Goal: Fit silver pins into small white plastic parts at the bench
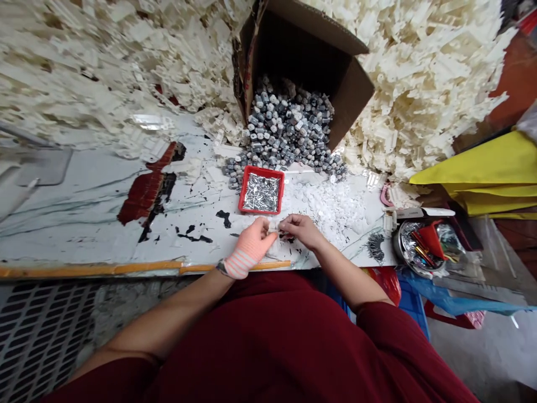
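My left hand [251, 243], in an orange and white striped glove, pinches a small white plastic part [274, 228] near the table's front edge. My bare right hand [298, 228] meets it from the right, fingers closed on the same small part. Just beyond the hands stands a red tray [247, 184] filled with small metal pins. Behind the tray, grey cylindrical parts [285, 131] spill out of a tipped cardboard box [352, 89]. Small white bits [335, 204] lie scattered to the right of the tray.
Big heaps of cream plastic parts [419, 73] cover the back of the worn table [84, 196]. A round metal tin with red tools [423, 243] stands at the right edge, beside yellow sheets [482, 168]. A grating [37, 336] lies lower left.
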Demonstrator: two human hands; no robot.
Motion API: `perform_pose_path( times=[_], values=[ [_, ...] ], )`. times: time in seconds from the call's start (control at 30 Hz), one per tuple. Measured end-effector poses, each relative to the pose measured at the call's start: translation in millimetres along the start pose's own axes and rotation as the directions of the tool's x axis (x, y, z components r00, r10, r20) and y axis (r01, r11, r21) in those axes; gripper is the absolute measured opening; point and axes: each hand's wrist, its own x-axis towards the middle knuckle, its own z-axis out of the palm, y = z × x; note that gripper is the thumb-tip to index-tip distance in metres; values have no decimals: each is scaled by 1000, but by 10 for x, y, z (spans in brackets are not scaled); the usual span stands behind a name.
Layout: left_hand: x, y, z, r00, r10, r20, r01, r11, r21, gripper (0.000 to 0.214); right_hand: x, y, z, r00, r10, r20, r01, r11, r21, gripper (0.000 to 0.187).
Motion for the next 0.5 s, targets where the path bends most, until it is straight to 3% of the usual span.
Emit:
perform_pose_path(
  times=[0.07, 0.13, 0.2, 0.23, 0.3, 0.37, 0.43, 0.5],
  values=[
    [24, 0, 10, 990, -85, 109, 99, 986, -132, 20, 63, -15, -238, 997, 2, 73, 6, 994, -108, 27],
    [44, -4, 22, 965, -145, 217, 195, 953, -231, 21, 156, -68, -589, 999, -46, -18, 35, 916, -400, 19],
    [55, -10, 26, 952, -164, 259, 231, 939, -256, 22, 265, -131, -959, 959, -180, -217, -39, 678, -734, 14],
    [57, -14, 25, 950, -162, 268, 232, 938, -256, 23, 319, -156, -1119, 949, -224, -221, -70, 534, -843, 15],
    [58, -23, 18, 944, -154, 292, 232, 939, -254, 22, 411, -188, -1353, 967, -218, -135, -71, 281, -957, 18],
    [61, -34, 15, 939, -159, 304, 243, 935, -260, 23, 465, -202, -1460, 986, -163, -36, -13, 142, -990, 17],
    [71, -50, 27, 937, -176, 301, 264, 922, -283, 24, 468, -212, -1458, 985, -173, -4, 18, 124, -992, 15],
    [88, -75, 62, 934, -192, 303, 291, 898, -330, 25, 421, -228, -1359, 971, -238, -30, 30, 244, -969, 13]
  ],
)
